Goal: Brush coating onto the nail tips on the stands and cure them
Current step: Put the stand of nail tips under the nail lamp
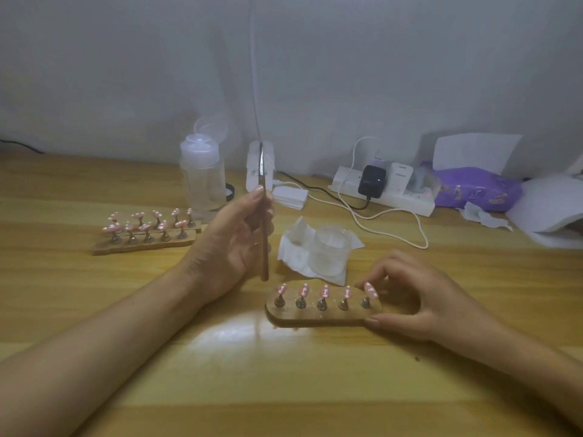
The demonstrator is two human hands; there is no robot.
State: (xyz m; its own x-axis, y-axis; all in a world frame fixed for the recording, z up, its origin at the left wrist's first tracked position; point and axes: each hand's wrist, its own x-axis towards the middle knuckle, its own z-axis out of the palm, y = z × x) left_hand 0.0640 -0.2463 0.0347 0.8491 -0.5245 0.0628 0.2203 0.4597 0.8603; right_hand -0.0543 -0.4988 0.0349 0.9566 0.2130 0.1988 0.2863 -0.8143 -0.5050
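Note:
A wooden stand (318, 319) with several pink nail tips (324, 291) on metal pegs lies in front of me. My right hand (419, 301) grips its right end, thumb on the near edge and fingers behind the rightmost tip. My left hand (235, 244) holds a thin brush (263, 222) upright, above and left of that stand, brush end pointing up. Two more stands (148, 244) carrying several pink tips sit at the left. A small clear jar (329, 250) rests on a white tissue (295, 247) just behind the near stand.
A clear pump bottle (202, 175) stands at the back, beside a white device (259, 165). A power strip (388, 190) with chargers and a looping white cable (394, 216) lies at the back right, next to a purple tissue pack (476, 187) and a white curing lamp (552, 209).

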